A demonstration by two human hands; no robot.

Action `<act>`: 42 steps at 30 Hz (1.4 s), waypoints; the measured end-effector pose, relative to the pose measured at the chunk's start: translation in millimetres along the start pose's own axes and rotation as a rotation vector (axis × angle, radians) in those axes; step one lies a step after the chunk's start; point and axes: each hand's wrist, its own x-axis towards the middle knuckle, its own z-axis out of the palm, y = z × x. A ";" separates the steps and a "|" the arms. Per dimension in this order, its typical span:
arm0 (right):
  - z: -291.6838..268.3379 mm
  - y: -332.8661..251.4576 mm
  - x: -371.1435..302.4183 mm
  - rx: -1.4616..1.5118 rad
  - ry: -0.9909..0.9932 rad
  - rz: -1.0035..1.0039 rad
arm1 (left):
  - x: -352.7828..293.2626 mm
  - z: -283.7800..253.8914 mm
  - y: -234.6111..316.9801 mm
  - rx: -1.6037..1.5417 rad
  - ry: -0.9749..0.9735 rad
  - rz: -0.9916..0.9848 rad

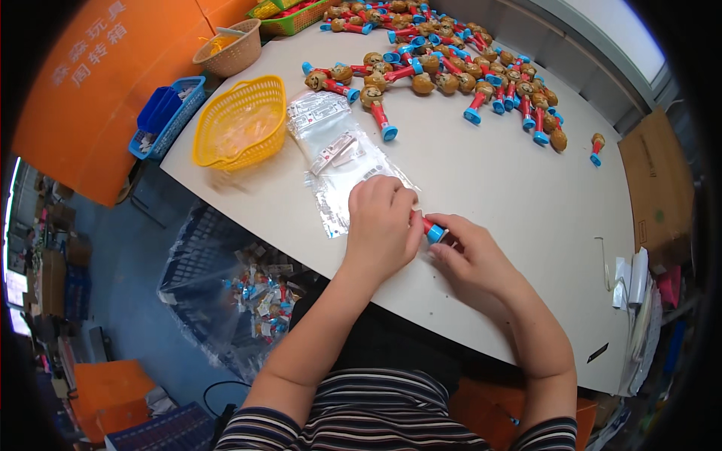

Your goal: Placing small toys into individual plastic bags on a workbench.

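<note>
Over the white table, a toy figure with a red body and blue base [434, 232] is held between my two hands. My left hand [380, 225] is curled round its head end, which the fingers hide. At the blue base, the thumb and fingertips of my right hand [475, 254] close in from the right. Flat, clear printed plastic bags [336, 128] lie just beyond my left hand, with a small printed slip [332, 153] on top. Farther off spreads a heap of similar brown-headed, red and blue figures [451, 71].
A yellow basket [239, 159] of clear bits stands on the left, near a blue basket [154, 124] and a tan basket [229, 52]. Below the table edge, a film-lined blue crate [197, 240] holds bagged figures. One cardboard box [658, 188] borders the right side.
</note>
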 end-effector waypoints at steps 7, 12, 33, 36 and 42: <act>16.1 10.0 3.3 -0.084 0.187 -0.195 | -26.1 5.2 5.7 0.074 0.131 -0.177; 23.3 14.9 4.4 -0.110 0.357 -0.263 | -10.6 -2.1 23.8 -0.052 0.177 0.073; 18.6 28.9 12.2 0.138 0.350 0.004 | -25.4 10.9 46.0 -0.188 -0.208 -0.110; 17.9 22.0 9.9 0.167 0.325 0.054 | -23.8 9.4 42.3 -0.225 -0.059 -0.125; -9.8 6.2 4.7 0.394 0.197 0.462 | -34.2 3.3 26.6 -0.147 -0.112 -0.146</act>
